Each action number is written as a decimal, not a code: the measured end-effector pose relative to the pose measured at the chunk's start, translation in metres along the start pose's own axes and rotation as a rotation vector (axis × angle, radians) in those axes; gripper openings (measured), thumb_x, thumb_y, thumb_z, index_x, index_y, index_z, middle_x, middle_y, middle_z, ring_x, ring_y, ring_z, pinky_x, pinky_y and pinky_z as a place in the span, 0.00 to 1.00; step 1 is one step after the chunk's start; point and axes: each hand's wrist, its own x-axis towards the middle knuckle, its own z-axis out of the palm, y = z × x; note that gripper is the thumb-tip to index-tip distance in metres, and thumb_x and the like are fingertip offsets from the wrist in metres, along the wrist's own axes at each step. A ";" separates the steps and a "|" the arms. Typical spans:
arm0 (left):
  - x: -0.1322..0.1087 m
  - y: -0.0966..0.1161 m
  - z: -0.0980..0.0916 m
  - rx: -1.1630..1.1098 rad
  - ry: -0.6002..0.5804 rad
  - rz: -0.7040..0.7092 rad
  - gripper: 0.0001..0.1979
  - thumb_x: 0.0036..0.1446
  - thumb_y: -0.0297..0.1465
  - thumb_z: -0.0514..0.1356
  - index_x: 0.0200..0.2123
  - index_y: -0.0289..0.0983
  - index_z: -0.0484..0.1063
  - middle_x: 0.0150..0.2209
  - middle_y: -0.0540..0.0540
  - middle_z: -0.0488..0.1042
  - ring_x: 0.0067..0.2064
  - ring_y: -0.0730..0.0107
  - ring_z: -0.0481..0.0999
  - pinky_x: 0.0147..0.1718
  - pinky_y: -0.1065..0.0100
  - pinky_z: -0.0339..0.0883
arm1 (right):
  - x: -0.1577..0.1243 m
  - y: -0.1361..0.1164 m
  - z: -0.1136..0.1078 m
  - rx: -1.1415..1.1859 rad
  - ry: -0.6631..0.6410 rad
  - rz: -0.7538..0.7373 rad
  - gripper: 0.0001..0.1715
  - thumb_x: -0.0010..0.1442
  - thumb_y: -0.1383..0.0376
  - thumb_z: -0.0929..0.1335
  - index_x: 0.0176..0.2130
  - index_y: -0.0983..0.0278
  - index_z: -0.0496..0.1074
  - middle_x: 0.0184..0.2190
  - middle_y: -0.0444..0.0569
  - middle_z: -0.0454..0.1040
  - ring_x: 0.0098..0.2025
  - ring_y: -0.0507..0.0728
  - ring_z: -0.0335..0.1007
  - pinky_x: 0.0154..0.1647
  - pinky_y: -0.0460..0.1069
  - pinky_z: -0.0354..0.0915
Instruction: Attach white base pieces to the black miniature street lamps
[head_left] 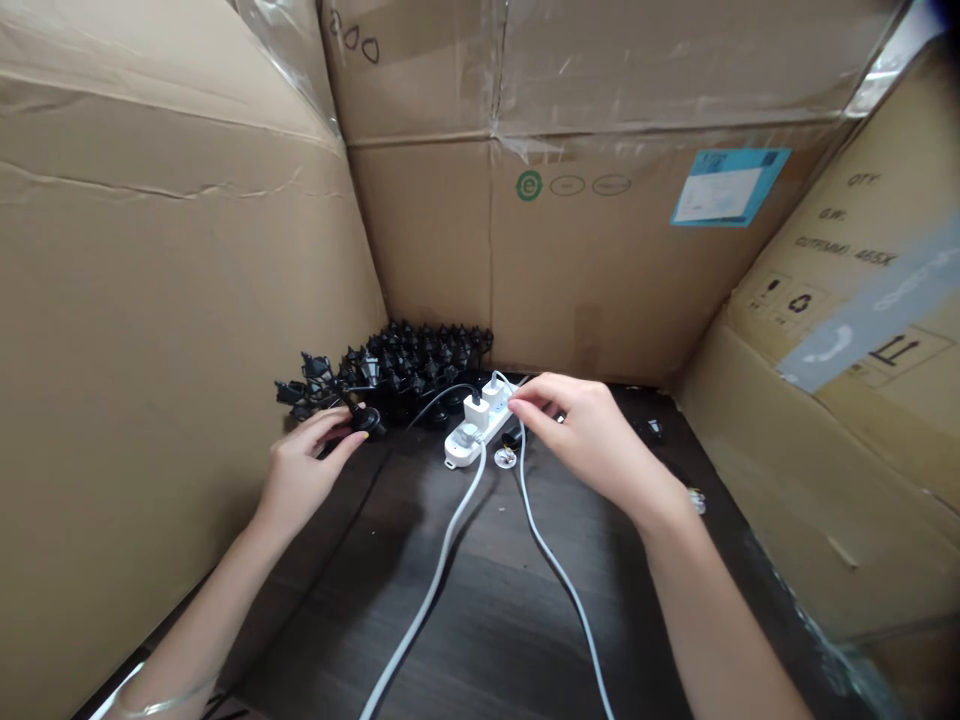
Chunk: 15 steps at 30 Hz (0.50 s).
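My left hand (pixel 311 455) is closed on a small black lantern-style lamp (pixel 367 421), gripping it near its round base. The lamp is tilted, with its lantern end toward the pile of similar black lamps (pixel 424 365) behind it. My right hand (pixel 574 420) is at the right side of a white power strip (pixel 459 450), thumb and forefinger pinched together. A thin white cable (pixel 529 500) passes right by those fingertips; whether they hold it or something smaller is hidden. Beneath the right hand lie a white round disc with thin wires (pixel 505 457) and a black part.
Two white plug-in adapters (pixel 475 408) and a plug with a thick white cord (pixel 448 550) sit in the strip. A black cable (pixel 431 402) runs left. Tall cardboard walls (pixel 592 290) enclose the dark wood-look surface (pixel 495 620). Small parts (pixel 696 500) lie at right.
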 end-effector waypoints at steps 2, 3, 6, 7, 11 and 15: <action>0.004 0.026 0.004 -0.106 -0.096 -0.015 0.19 0.47 0.40 0.64 0.39 0.34 0.73 0.45 0.42 0.75 0.40 0.63 0.77 0.47 0.60 0.71 | 0.000 -0.005 0.003 0.049 -0.044 0.011 0.12 0.62 0.63 0.64 0.30 0.64 0.73 0.29 0.44 0.74 0.31 0.50 0.67 0.31 0.45 0.59; 0.006 0.039 0.008 -0.153 -0.160 -0.026 0.19 0.47 0.39 0.64 0.41 0.34 0.72 0.46 0.41 0.74 0.41 0.63 0.77 0.47 0.60 0.71 | 0.000 -0.007 0.004 0.080 -0.065 0.016 0.14 0.62 0.62 0.63 0.30 0.64 0.73 0.29 0.44 0.74 0.31 0.50 0.67 0.31 0.45 0.58; 0.005 0.073 0.024 -0.232 -0.365 -0.032 0.18 0.48 0.37 0.64 0.42 0.33 0.72 0.45 0.41 0.75 0.41 0.63 0.76 0.45 0.62 0.71 | 0.001 -0.009 0.007 0.160 -0.126 0.037 0.18 0.64 0.58 0.61 0.30 0.65 0.73 0.28 0.44 0.74 0.31 0.51 0.66 0.31 0.45 0.57; 0.004 0.082 0.031 -0.265 -0.414 -0.014 0.17 0.49 0.36 0.63 0.41 0.33 0.72 0.44 0.41 0.75 0.41 0.63 0.76 0.44 0.62 0.71 | 0.002 -0.008 0.008 0.186 -0.143 0.052 0.19 0.64 0.57 0.60 0.30 0.65 0.72 0.27 0.44 0.73 0.30 0.51 0.66 0.31 0.45 0.57; 0.000 0.103 0.058 -0.349 -0.567 0.024 0.13 0.52 0.32 0.61 0.40 0.33 0.71 0.41 0.42 0.75 0.39 0.65 0.75 0.41 0.65 0.71 | 0.006 0.005 0.009 0.354 -0.148 0.157 0.19 0.61 0.56 0.62 0.28 0.66 0.70 0.25 0.45 0.72 0.28 0.50 0.66 0.30 0.45 0.60; -0.004 0.113 0.081 -0.442 -0.607 0.020 0.15 0.52 0.28 0.59 0.45 0.35 0.68 0.44 0.44 0.72 0.39 0.68 0.73 0.37 0.69 0.68 | 0.008 0.018 0.005 0.572 -0.109 0.229 0.08 0.56 0.64 0.67 0.27 0.67 0.68 0.25 0.44 0.72 0.26 0.49 0.67 0.29 0.44 0.63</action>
